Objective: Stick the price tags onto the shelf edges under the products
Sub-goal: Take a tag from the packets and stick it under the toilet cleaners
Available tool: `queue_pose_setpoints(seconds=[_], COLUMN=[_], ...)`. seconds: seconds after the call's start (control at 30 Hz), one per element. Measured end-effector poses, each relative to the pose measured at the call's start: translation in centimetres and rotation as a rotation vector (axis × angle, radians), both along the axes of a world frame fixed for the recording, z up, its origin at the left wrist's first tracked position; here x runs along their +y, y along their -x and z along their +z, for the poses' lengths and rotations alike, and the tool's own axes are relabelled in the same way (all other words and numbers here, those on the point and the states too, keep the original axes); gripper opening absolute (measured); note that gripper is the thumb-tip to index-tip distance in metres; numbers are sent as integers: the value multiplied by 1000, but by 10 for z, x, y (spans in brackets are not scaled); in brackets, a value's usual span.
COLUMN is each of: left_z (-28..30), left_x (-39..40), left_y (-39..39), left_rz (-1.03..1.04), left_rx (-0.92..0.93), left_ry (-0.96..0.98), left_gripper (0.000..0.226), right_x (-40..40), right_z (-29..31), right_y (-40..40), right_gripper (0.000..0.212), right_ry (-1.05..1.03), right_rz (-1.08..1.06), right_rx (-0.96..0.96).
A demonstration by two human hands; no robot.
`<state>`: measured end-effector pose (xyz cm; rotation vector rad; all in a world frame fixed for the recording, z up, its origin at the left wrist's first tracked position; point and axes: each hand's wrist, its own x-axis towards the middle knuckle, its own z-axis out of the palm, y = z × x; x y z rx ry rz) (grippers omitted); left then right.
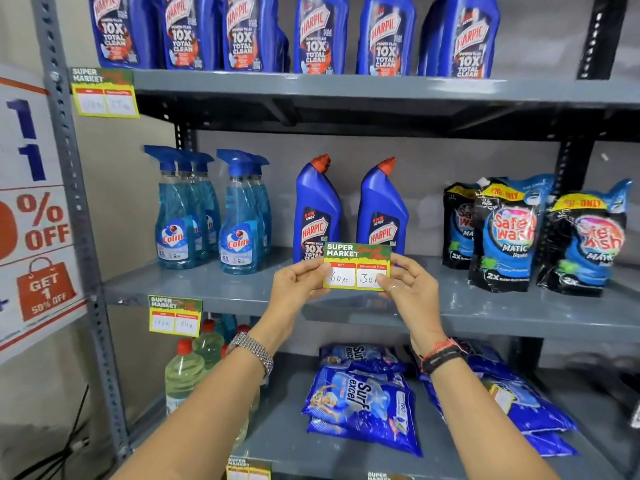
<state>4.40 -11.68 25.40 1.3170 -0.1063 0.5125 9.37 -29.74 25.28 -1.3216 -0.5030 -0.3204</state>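
I hold a yellow, green and red price tag (357,266) between both hands, in front of two blue Harpic bottles (317,211) on the middle shelf. My left hand (298,282) pinches the tag's left edge and my right hand (408,282) pinches its right edge. The tag floats just above the grey front edge of the middle shelf (485,317), apart from it. Another tag (175,315) is stuck on that edge under the Colin spray bottles (207,216). A third tag (104,92) sits on the top shelf's edge at the left.
Safewash pouches (540,233) stand at the right of the middle shelf. Harpic bottles (311,32) fill the top shelf. The lower shelf holds Surf Excel packs (360,400) and clear bottles (183,372). A sale poster (34,216) hangs at the left beside the rack's upright (74,188).
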Motion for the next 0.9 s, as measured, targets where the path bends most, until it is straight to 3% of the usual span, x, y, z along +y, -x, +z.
queue_pose_setpoints(seconds=[0.17,0.3,0.57,0.9], left_z=[-52,-88,-93,-95], left_x=[10,19,28,16], left_y=[-2,1,-5,-18], left_rz=[124,206,263,358], left_rx=[150,241,241,211], left_ry=[-177,-244,-226,-334], left_gripper=[20,7,2,13], right_x=[0,7,9,11], right_z=[-45,-79,-85,-78], right_y=[-7,-6,-17,-20], right_gripper=[9,18,24,25], right_ry=[266,414,484,518], right_rz=[-141,-231,-333,-371], right_rx=[87,135,99,57])
